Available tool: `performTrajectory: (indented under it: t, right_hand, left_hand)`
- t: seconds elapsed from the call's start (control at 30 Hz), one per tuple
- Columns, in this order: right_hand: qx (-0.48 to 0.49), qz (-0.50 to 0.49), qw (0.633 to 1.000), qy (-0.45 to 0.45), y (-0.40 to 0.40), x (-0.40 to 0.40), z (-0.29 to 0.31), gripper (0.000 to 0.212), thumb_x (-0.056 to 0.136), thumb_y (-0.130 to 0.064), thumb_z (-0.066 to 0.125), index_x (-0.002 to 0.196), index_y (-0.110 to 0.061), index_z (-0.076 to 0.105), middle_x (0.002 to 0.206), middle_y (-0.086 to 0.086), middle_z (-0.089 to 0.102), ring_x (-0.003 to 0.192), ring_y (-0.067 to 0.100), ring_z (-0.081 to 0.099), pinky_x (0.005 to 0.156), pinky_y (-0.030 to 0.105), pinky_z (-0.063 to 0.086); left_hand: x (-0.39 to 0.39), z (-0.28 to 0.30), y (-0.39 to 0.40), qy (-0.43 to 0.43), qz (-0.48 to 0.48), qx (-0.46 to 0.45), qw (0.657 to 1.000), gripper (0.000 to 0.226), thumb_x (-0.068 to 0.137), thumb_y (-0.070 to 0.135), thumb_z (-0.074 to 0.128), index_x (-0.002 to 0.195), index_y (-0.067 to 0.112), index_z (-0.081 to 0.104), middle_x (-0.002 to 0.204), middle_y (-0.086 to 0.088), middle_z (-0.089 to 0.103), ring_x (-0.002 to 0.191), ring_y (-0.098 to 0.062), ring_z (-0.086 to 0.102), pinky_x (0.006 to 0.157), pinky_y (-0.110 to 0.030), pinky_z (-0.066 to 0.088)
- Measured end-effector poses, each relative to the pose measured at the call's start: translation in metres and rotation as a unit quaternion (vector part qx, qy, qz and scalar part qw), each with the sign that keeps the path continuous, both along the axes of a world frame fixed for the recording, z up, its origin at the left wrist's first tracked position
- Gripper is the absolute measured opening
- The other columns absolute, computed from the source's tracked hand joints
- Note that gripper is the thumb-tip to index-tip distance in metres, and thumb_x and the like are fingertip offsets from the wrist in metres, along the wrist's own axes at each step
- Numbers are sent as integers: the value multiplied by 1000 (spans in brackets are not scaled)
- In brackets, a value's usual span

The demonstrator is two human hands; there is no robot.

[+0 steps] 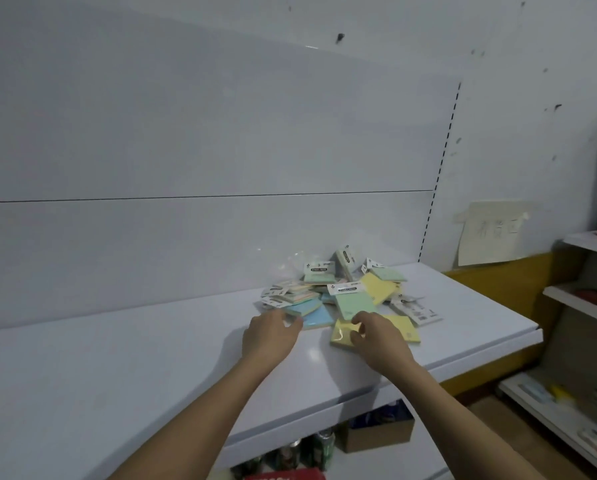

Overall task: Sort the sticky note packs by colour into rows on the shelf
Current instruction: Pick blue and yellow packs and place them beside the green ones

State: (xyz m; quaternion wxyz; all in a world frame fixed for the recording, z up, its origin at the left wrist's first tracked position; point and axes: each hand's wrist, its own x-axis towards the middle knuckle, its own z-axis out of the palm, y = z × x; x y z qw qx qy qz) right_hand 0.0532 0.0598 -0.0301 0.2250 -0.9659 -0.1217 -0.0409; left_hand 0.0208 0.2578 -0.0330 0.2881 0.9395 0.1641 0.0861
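A loose heap of sticky note packs (345, 289) lies on the white shelf (117, 368), right of centre, in blue, green, yellow and pink. My left hand (267, 336) rests at the heap's near left edge, its fingertips touching a blue pack (316, 318). My right hand (376, 336) lies over a yellow pack (344, 336) at the heap's front, fingers curled on its wrapper. A green pack (352, 303) lies just beyond the two hands. Whether either hand grips a pack is unclear.
The shelf's back panel (186, 150) rises behind the heap. The shelf's right end (529, 332) drops off. Lower shelves with goods (567, 400) stand at the right. A paper sign (491, 237) hangs on the wall. A cardboard box (376, 434) sits below.
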Motion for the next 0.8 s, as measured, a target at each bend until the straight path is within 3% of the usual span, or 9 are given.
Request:
performTrajectory:
  t: [0.1,0.17,0.27,0.37,0.43,0.6,0.7,0.8]
  right_hand:
    - [-60,-57,996,19,-1,23,4,36,92,-38,53,111,-8,56,114,12,60,102,29,58,74,31,41]
    - [-90,-58,994,21,5,34,8,48,90,-50,54,109,-5,54,111,14,60,102,32,58,74,33,39]
    - [-97,-38,994,21,13,46,9,57,84,-54,62,110,-5,50,110,13,60,102,31,58,71,32,38]
    - [-89,-17,995,52,15,56,7,64,78,-54,69,114,-8,42,116,12,59,107,32,57,71,33,37]
    - [-81,3,994,68,15,65,8,69,75,-53,72,116,-9,39,121,13,57,110,34,56,71,34,38]
    - [11,79,992,99,5,73,9,74,68,-41,82,118,-12,37,121,11,51,108,29,53,80,35,45]
    - [78,127,980,134,-9,70,11,74,71,-29,83,124,-13,35,123,8,51,102,22,49,83,32,45]
    - [153,150,964,156,-25,72,11,70,73,-24,82,124,-14,35,122,8,55,103,23,54,89,38,50]
  left_hand:
    - [40,6,1,6,38,-37,999,66,82,72,38,92,19,74,103,-4,71,101,-28,62,86,-35,50]
    - [64,9,4,-8,59,-55,997,56,82,67,47,87,18,74,100,-1,70,101,-28,62,83,-31,47]
    - [92,0,8,-15,67,-76,995,32,72,43,70,90,16,73,100,-5,73,96,-27,66,74,-29,50]
    - [106,-9,7,1,67,-101,993,27,70,25,71,96,16,69,99,-7,72,94,-26,66,71,-27,47]
    - [116,-6,8,-5,62,-106,992,32,71,19,68,103,18,64,101,-7,71,97,-26,65,78,-29,51]
    - [105,-8,8,-45,120,-195,973,33,72,8,72,101,10,58,76,-7,65,64,-26,65,70,-38,57]
    - [83,-3,1,-83,195,-210,954,45,73,9,73,113,15,52,97,-9,63,84,-29,65,71,-39,58]
    - [64,11,-7,-136,251,-247,926,57,77,2,70,130,7,50,123,-14,60,108,-31,60,85,-37,53]
